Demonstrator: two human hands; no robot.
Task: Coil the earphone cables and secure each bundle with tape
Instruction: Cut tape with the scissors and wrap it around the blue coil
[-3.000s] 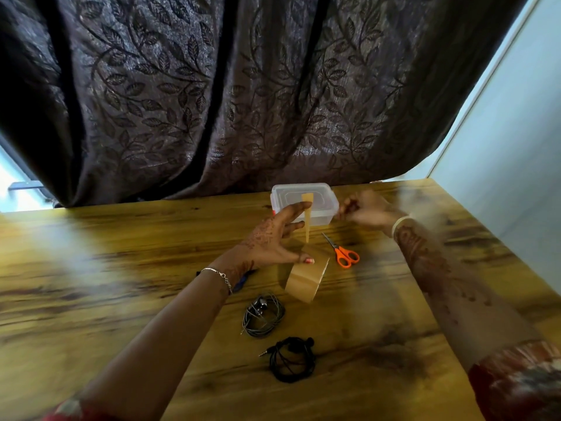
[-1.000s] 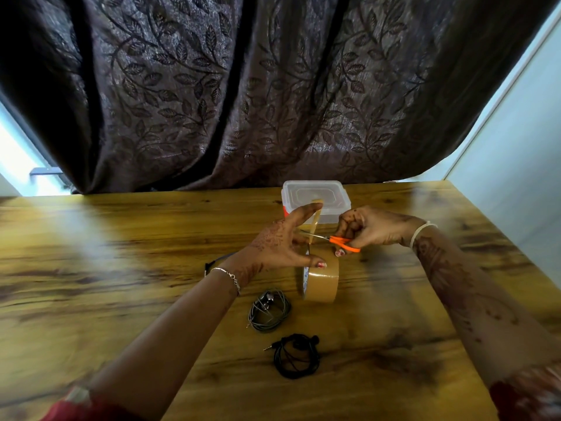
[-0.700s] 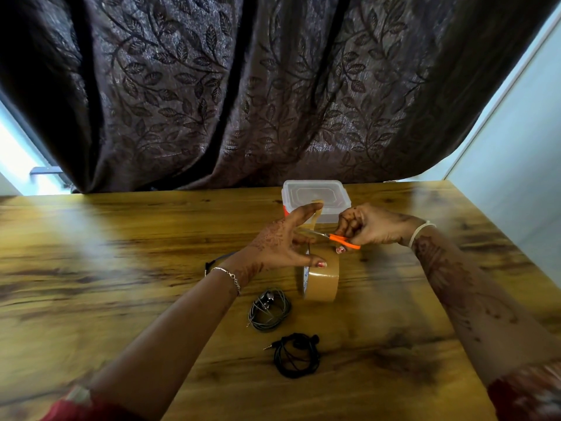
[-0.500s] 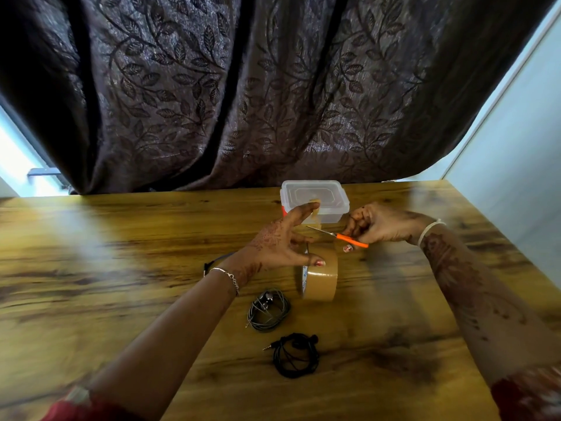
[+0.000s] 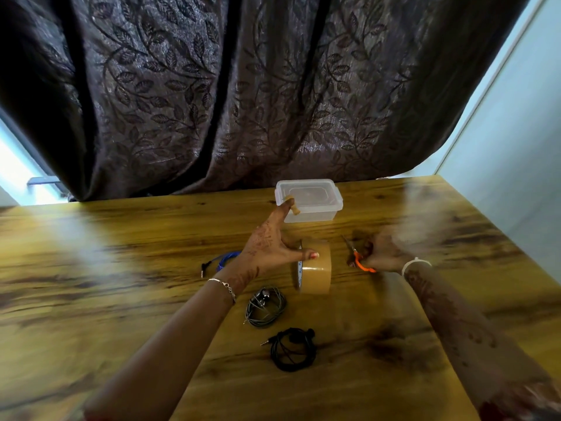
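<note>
**A:** What lies nearest?

**B:** A black earphone bundle [image 5: 293, 349], coiled on the wooden table [image 5: 91, 299]. Just beyond it is a grey earphone bundle [image 5: 265, 306], also coiled. Both lie where they lay a moment ago, and no hand touches them.

**A:** And the tape?

**B:** The tape roll [image 5: 315, 267] stands on its edge just past the grey bundle. The strip that ran from it up to the finger is now cut. Only a short piece of tape [image 5: 294, 206] clings to the raised forefinger of the left hand [image 5: 270, 247].

**A:** How is that hand set?

**B:** It is spread wide, fingers fairly straight. The thumb lies across the top of the roll and the forefinger points away toward the far edge. It grips nothing; the piece merely sticks to the fingertip. The forearm reaches in from the lower left, and a blue cable [image 5: 226, 259] shows just left of the wrist.

**A:** The other hand?

**B:** The right hand [image 5: 382, 253] has dropped from beside the strip to the table, right of the roll and apart from it. It is blurred, but its fingers curl round the orange handles of the scissors [image 5: 360, 263], blades pointing away.

**A:** Farther back?

**B:** A clear lidded container [image 5: 315, 205] sits behind the forefinger, then a dark leaf-patterned curtain [image 5: 243, 86].
</note>
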